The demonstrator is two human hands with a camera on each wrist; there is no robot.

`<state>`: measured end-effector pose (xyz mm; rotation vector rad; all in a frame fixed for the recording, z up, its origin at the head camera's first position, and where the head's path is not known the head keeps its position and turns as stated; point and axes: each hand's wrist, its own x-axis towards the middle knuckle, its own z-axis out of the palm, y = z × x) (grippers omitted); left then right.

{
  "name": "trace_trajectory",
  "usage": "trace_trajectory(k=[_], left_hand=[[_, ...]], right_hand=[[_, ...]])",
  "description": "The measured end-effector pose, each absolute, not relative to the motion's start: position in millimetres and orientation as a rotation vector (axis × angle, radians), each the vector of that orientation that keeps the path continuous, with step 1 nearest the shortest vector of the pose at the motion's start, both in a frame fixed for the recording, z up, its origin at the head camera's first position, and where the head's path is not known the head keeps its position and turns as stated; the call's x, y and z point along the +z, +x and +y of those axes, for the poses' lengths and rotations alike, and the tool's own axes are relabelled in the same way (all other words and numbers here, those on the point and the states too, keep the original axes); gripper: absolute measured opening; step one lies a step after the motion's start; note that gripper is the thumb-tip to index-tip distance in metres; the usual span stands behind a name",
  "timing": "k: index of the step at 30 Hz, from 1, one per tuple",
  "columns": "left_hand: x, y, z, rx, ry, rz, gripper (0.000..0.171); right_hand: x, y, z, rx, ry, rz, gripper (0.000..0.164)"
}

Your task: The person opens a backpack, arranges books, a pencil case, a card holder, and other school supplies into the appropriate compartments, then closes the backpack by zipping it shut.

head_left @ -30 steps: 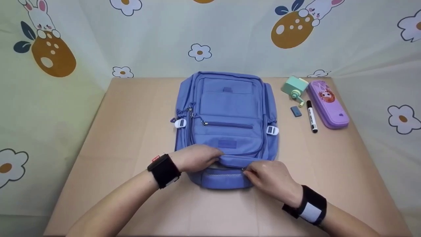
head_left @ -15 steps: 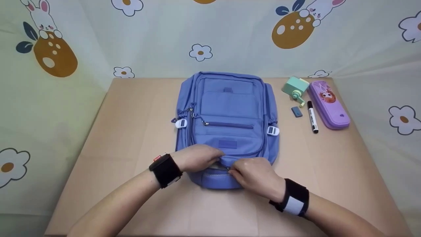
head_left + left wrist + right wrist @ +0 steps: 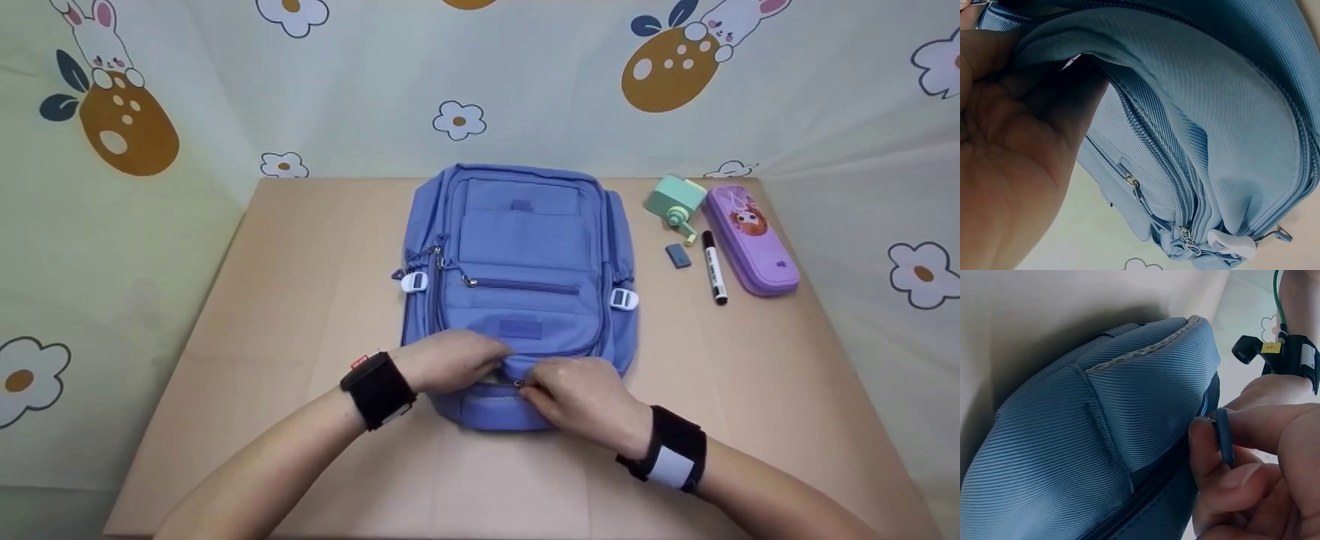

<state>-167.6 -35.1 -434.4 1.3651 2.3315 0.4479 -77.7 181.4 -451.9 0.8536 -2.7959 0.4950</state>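
A blue backpack lies on its back on the table, its front pockets facing up and its top end away from me. At its near end my left hand grips a fold of the fabric beside the zip; in the left wrist view the thumb and fingers go round this fold. Just to the right, my right hand pinches a zipper pull between thumb and finger. A small gap in the zip shows between the two hands. The zip track behind the right hand looks closed.
To the right of the backpack lie a green sharpener with a crank, a small blue eraser, a marker and a purple pencil case. A patterned curtain stands behind the table.
My right hand has moved left along the zip with the pull, and the gap has narrowed. For the last half second it has hardly moved. The left hand stays in place.
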Motion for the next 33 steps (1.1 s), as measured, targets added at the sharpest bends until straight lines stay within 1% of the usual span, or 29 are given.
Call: trace_trajectory(k=[7, 13, 16, 20, 28, 31, 33], left_hand=[[-434.4, -167.8, -35.5, 0.45, 1.371, 2.336, 0.02], [-434.9, -168.0, -35.4, 0.452, 1.351, 2.333, 0.02], [-435.7, -167.6, -35.4, 0.458, 1.343, 2.333, 0.02], [-436.3, -167.1, -35.4, 0.466, 1.338, 2.334, 0.021], [-436.8, -162.7, -35.1, 0.435, 1.39, 2.374, 0.018], [-430.9, -156.5, -34.0, 0.436, 1.444, 2.416, 0.029], [-426.1, -150.3, -30.5, 0.43, 1.539, 2.473, 0.034]], right_hand=[[-443.2, -79.0, 200.0, 0.58, 0.847, -2.732, 0.013], [-442.8, -84.8, 228.9, 0.562, 0.858, -2.74, 0.034], [-449.7, -83.5, 237.4, 0.571, 0.837, -2.8, 0.039], [-461.5, -83.2, 240.8, 0.612, 0.84, -2.804, 0.034], [-472.2, -89.6, 239.1, 0.646, 0.807, -2.753, 0.014], [-472.0, -91.1, 238.4, 0.657, 0.761, -2.788, 0.012], [-471.2, -92.0, 238.1, 0.651, 0.742, -2.803, 0.011]])
